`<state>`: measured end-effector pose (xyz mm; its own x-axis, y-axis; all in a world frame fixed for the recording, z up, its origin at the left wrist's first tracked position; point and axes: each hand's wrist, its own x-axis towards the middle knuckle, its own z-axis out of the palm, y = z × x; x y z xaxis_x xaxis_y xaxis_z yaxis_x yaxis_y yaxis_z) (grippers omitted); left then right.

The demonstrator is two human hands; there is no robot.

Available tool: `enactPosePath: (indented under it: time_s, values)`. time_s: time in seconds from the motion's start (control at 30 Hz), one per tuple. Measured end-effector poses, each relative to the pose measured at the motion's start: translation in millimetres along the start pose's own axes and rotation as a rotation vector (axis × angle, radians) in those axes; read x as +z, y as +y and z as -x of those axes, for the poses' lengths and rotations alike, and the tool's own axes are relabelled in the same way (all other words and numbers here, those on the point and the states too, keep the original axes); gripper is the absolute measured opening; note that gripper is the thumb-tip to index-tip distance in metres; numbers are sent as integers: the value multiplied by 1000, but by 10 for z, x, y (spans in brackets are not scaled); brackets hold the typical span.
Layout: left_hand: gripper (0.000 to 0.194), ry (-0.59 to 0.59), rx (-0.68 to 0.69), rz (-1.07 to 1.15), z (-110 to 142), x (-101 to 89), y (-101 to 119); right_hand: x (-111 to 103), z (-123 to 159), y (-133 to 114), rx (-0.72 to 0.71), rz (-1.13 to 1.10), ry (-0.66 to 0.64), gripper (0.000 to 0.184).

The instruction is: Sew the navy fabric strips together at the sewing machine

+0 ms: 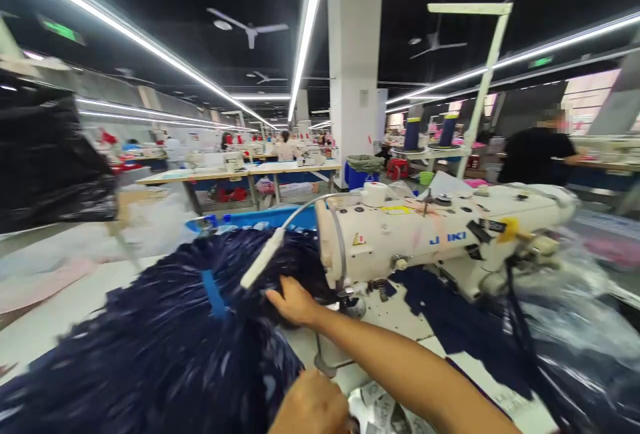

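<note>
A large heap of gathered navy fabric (pixel 160 341) spreads over the left of the table, with a bright blue strip (pixel 214 294) lying across it. My right hand (pixel 295 302) reaches in from the lower right and grips the heap's edge, left of the needle area; some fingers are hidden by the cloth. Low in the view, my left hand (pixel 313 404) is curled into a blurred fist beside the fabric, and its contents cannot be made out. The white sewing machine (pixel 400 227) stands just right of the heap, its white lamp (pixel 263 261) bent over the cloth.
Navy cloth pieces (pixel 465 327) lie under the machine arm, with clear plastic (pixel 575 314) at right. A black plastic bag (pixel 50 154) hangs at left. Thread cones (pixel 447 131) stand behind. A person in black (pixel 535 154) is at the right; other worktables (pixel 240 171) fill the background.
</note>
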<state>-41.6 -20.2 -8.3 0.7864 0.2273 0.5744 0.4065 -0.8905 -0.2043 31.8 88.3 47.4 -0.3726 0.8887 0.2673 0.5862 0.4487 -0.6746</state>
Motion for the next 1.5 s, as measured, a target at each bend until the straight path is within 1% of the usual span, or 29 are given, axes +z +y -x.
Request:
enactPosePath:
  time_s: [0.03, 0.07, 0.13, 0.2, 0.27, 0.3, 0.33, 0.37, 0.43, 0.47, 0.5, 0.53, 0.57, 0.63, 0.7, 0.77, 0.83, 0.9, 0.97, 1.03, 1.1, 1.13, 1.2, 1.27, 1.33, 1.37, 1.43, 1.5]
  values:
    - [29, 35, -43, -6, -109, 88, -123, -38, -83, 39, -1, -3, -1, 33]
    - [31, 101, -91, -24, -203, 172, -251, -80, -134, 83, 2, -2, 7, 30]
    - [33, 176, -100, -20, -325, 306, -491, -173, -117, 158, -12, -4, 10, 27]
    - [35, 214, -69, -30, -360, 367, -655, -286, 77, 198, -86, 11, -21, 29]
    - [35, 227, -39, -29, -346, 343, -707, -448, 413, 224, -210, 74, -76, 33]
    - [34, 208, -28, -6, -337, 305, -692, -555, 605, 247, -282, 120, -101, 35]
    - [31, 166, -21, 32, -335, 256, -654, -680, 796, 285, -341, 179, -127, 32]
    - [29, 105, -17, 80, -342, 203, -599, -818, 972, 340, -351, 259, -149, 27]
    - [27, -1, -28, 154, -386, 110, -463, -1108, 1247, 509, -252, 500, -199, 17]
    - [27, -24, -38, 170, -421, 80, -391, -1246, 1339, 615, -169, 639, -195, 16]
    - [27, -34, -50, 181, -463, 64, -321, -1370, 1403, 728, -86, 762, -178, 16]
    - [28, -33, -61, 193, -511, 61, -255, -1474, 1443, 840, -31, 857, -156, 15]
    - [29, -18, -64, 211, -563, 69, -193, -1556, 1465, 943, 14, 927, -140, 15]
    - [30, -2, -79, 258, -674, 102, -88, -1650, 1478, 1100, 64, 1001, -136, 17]
    - [29, -16, -140, 305, -781, 132, -11, -1670, 1475, 1182, 81, 1019, -151, 18]
    - [27, -40, -252, 327, -867, 149, 35, -1658, 1473, 1207, 85, 1018, -172, 20]
    - [27, -38, -364, 317, -922, 159, 43, -1651, 1480, 1209, 87, 1007, -198, 22]
    - [25, -20, -413, 262, -947, 177, 13, -1664, 1495, 1213, 79, 979, -239, 23]
    - [21, -16, -379, 152, -948, 211, -51, -1690, 1518, 1227, 59, 950, -264, 23]
    - [21, -42, -272, 54, -928, 257, -133, -1718, 1546, 1244, 38, 942, -258, 24]
    - [23, -101, -192, 35, -887, 296, -213, -1743, 1575, 1250, 25, 952, -233, 24]
    - [23, -128, -179, 48, -859, 307, -244, -1753, 1588, 1245, 24, 963, -220, 24]
    - [21, -155, -192, 76, -793, 308, -279, -1763, 1604, 1212, 22, 997, -165, 23]
    - [20, -133, -192, 76, -731, 284, -274, -1738, 1598, 1150, -8, 1036, -55, 20]
    - [21, -97, -169, 65, -688, 251, -242, -1658, 1565, 1072, -80, 1043, 53, 18]
    - [23, -86, -157, 55, -678, 235, -221, -1596, 1540, 1033, -129, 1029, 75, 18]
    - [24, -95, -133, 32, -671, 209, -184, -1447, 1482, 973, -242, 983, 46, 18]
    - [21, -132, -114, 14, -670, 194, -160, -1301, 1430, 946, -374, 937, -33, 17]
